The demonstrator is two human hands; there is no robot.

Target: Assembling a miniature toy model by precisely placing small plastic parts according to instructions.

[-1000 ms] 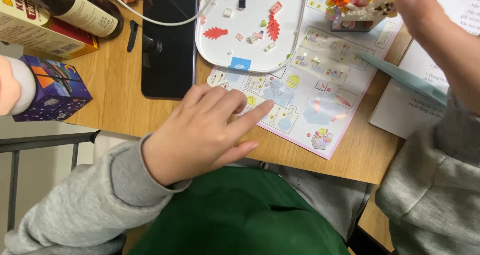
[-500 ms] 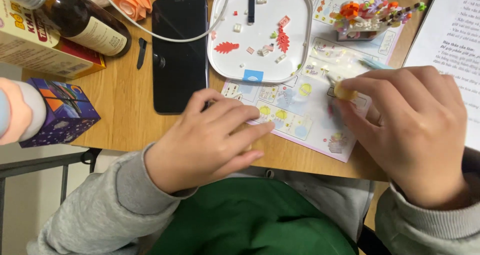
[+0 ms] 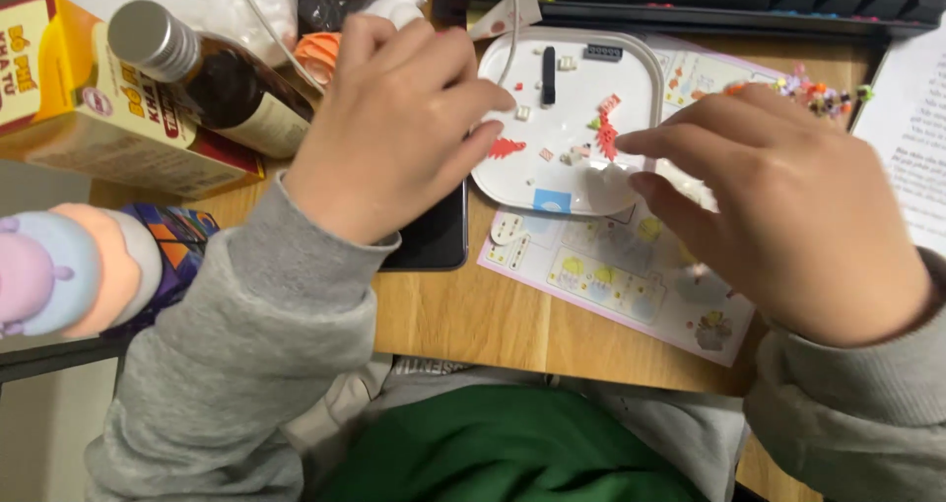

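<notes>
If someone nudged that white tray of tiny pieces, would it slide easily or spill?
The white tray looks like thin, light plastic lying partly on a glossy paper sheet, so it would probably slide easily. Its rim is shallow, so a sharp push might bounce the small red pieces out. The right hand at its edge could steady it.

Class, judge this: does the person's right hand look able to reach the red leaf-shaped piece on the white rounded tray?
Probably yes. The right hand has fingertips at the white rounded tray, beside the red leaf-shaped piece, with nothing between them.
</notes>
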